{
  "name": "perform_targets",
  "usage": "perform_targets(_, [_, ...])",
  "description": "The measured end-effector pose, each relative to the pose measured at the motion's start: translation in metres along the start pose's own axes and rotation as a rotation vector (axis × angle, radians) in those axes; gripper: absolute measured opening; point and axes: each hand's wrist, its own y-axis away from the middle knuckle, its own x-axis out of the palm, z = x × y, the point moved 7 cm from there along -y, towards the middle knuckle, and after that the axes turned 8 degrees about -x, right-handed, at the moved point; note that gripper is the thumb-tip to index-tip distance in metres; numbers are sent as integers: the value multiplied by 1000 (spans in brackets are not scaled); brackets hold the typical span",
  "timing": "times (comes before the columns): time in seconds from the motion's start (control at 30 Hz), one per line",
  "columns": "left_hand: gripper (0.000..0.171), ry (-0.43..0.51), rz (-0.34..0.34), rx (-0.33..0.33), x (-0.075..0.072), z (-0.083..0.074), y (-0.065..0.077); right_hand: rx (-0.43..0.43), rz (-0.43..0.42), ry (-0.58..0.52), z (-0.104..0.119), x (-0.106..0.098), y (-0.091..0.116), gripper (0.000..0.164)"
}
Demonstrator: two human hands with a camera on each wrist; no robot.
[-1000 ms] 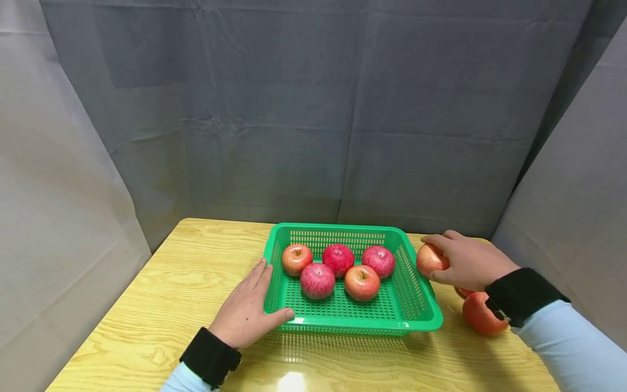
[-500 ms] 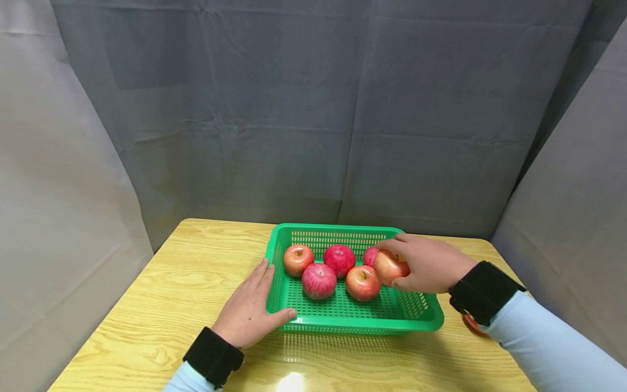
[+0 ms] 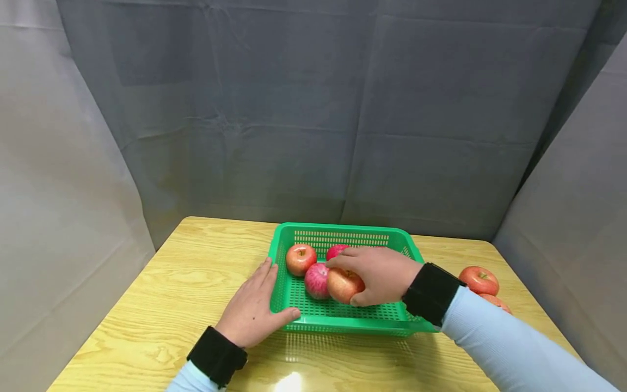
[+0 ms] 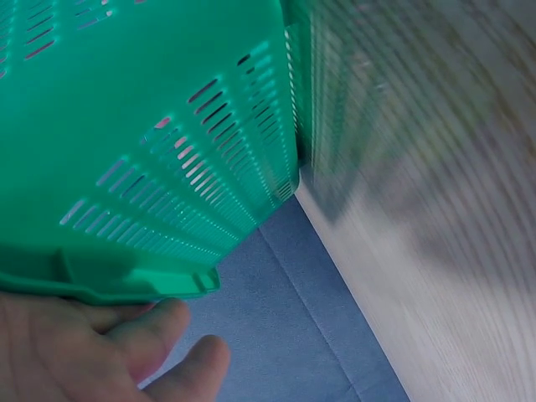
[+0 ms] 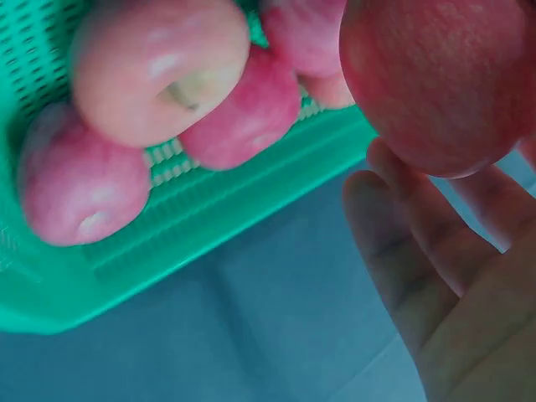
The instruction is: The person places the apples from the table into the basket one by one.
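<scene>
A green plastic basket (image 3: 362, 325) sits on the table with several apples inside. My left hand (image 3: 252, 313) rests along its left rim, fingers straight and thumb by the front corner; the left wrist view shows the fingertips at the rim beside the slotted wall (image 4: 50, 151). Over the basket, my right hand (image 3: 379, 272) grips a red-yellow apple (image 3: 344, 286) from above. Just left of it lie a pink apple (image 3: 317, 281) and an orange-red apple (image 3: 301, 259). Behind the fingers a red apple (image 3: 336, 251) is partly covered. The right wrist view shows more apples (image 5: 159, 75) below the held apple (image 5: 444, 84).
On the wooden table (image 3: 171, 305), right of the basket, lie a red apple (image 3: 479, 280) and another apple (image 3: 495, 301) partly hidden by the right forearm. A grey cloth (image 3: 245, 109) hangs behind the table, with pale cloth (image 3: 63, 179) at the sides.
My right hand has carried the apple leftward from beyond the basket's right rim to over the basket's middle. The left hand has stayed on the left rim.
</scene>
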Motion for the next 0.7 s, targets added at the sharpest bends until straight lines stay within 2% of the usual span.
perform_targets(0.17, [108, -20, -1, -4, 2, -1, -1, -61, 19, 26, 15, 6, -18, 65])
perform_targets(0.4, [105, -7, -25, 19, 2, -4, 1, -76, 54, 19, 26, 16, -36, 69])
perform_targets(0.7, [108, 10, 9, 3, 4, -5, 3, -139, 79, 99, 39, 34, -57, 65])
